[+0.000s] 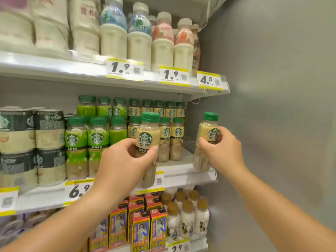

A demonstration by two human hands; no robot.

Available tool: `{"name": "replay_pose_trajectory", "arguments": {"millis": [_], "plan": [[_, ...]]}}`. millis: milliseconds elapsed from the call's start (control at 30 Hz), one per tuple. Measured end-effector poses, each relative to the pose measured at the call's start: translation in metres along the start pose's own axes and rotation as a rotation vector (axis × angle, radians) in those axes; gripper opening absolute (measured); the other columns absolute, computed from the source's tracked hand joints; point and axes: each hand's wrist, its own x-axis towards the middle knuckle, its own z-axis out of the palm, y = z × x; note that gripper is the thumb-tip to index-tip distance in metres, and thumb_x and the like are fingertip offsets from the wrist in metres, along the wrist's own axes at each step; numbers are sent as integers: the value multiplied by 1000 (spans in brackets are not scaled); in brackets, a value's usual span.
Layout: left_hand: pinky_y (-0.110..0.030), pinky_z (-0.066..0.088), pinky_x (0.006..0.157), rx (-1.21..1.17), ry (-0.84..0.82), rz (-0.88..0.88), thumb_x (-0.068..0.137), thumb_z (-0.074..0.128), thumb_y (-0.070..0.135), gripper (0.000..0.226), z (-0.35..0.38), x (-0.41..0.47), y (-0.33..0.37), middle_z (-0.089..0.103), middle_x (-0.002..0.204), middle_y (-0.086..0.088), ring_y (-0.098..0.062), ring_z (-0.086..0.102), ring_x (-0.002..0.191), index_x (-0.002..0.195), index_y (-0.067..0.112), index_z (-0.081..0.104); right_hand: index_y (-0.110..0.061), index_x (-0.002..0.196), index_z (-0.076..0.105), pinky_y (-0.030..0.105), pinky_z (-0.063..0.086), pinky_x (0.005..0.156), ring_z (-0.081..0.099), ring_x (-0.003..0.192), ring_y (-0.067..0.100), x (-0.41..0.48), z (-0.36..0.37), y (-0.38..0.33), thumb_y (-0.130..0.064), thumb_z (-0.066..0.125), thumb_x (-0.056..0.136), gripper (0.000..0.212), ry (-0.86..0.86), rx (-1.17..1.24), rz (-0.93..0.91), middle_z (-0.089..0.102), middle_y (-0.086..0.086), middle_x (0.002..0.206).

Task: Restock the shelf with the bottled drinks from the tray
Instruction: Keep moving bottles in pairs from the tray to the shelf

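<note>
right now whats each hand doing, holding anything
Left hand: grips a tan-label coffee bottle.
Right hand: grips a second tan-label coffee bottle by the shelf's right end.

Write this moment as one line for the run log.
left hand: grips beige bottle | right hand: grips second beige bottle | place: in front of middle shelf, right end

The left bottle (147,135) is tan with a green cap, upright, gripped by the left hand (127,160) in front of the shelf (190,174). The right bottle (205,131) looks the same, held by the right hand (223,151) at the shelf's right end.
</note>
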Motion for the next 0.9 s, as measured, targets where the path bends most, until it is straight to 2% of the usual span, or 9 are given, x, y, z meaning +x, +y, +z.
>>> {"name": "replay_pose_trajectory", "arguments": {"millis": [100, 200, 267, 333, 433, 567, 667, 800, 900], "plan": [[-13, 33, 47, 79, -3, -65, 83, 65, 56, 27, 10, 36, 3, 65, 69, 29, 10, 59, 64, 72, 33, 58, -32, 85, 59, 10, 40, 45, 61, 68, -5, 47, 13, 6, -31, 71, 76, 14, -10, -27, 32, 67, -14, 79], [-19, 39, 50, 145, -12, -163, 87, 65, 51, 27, 25, 62, -5, 64, 76, 17, 4, 57, 64, 97, 36, 45, -25, 90, 60, 16, 37, 50, 57, 68, -1, 83, 32, 22, -28, 71, 76, 18, -72, -82, 95, 65, -11, 82], [-27, 41, 54, 185, -41, -230, 92, 60, 48, 39, 36, 71, -12, 67, 91, 6, -8, 61, 73, 117, 21, 47, -21, 96, 60, 17, 37, 50, 56, 69, 1, 98, 45, 36, -27, 73, 77, 24, -112, -98, 117, 65, -8, 83], [-33, 43, 59, 232, -43, -272, 95, 56, 44, 48, 47, 74, -16, 66, 93, -2, -18, 59, 74, 127, 10, 43, -16, 99, 60, 19, 38, 51, 56, 68, 5, 107, 58, 49, -27, 75, 79, 28, -134, -84, 118, 66, -2, 84], [-37, 49, 63, 307, -49, -266, 98, 50, 41, 44, 61, 71, -24, 59, 80, 3, -16, 55, 68, 124, 7, 40, -16, 100, 57, 11, 36, 51, 54, 69, -2, 115, 73, 65, -25, 76, 81, 28, -177, -47, 124, 63, -3, 85], [-37, 51, 73, 274, -22, -316, 100, 47, 37, 51, 73, 66, -29, 63, 104, -6, -23, 59, 89, 138, 6, 34, -19, 102, 58, 11, 39, 50, 57, 71, -2, 116, 86, 78, -25, 76, 82, 27, -209, -12, 157, 65, -7, 85], [-33, 44, 70, 263, 26, -369, 100, 48, 33, 47, 77, 65, -29, 61, 109, -8, -23, 54, 91, 137, 5, 37, -23, 97, 60, 11, 38, 50, 59, 72, -1, 113, 90, 84, -28, 77, 81, 24, -203, 2, 143, 67, -10, 83], [-38, 48, 83, 355, 89, -377, 98, 47, 36, 51, 82, 64, -24, 58, 121, -11, -29, 56, 108, 138, 4, 40, -25, 94, 60, 24, 46, 64, 63, 84, 15, 110, 89, 90, -33, 78, 81, 24, -217, 22, 122, 67, -6, 88], [-35, 48, 81, 450, 91, -343, 99, 42, 43, 57, 83, 64, -20, 57, 125, -10, -28, 56, 109, 142, 6, 37, -21, 101, 61, 33, 49, 77, 61, 91, 19, 103, 86, 97, -33, 80, 79, 31, -246, 10, 128, 66, -1, 97]]}}
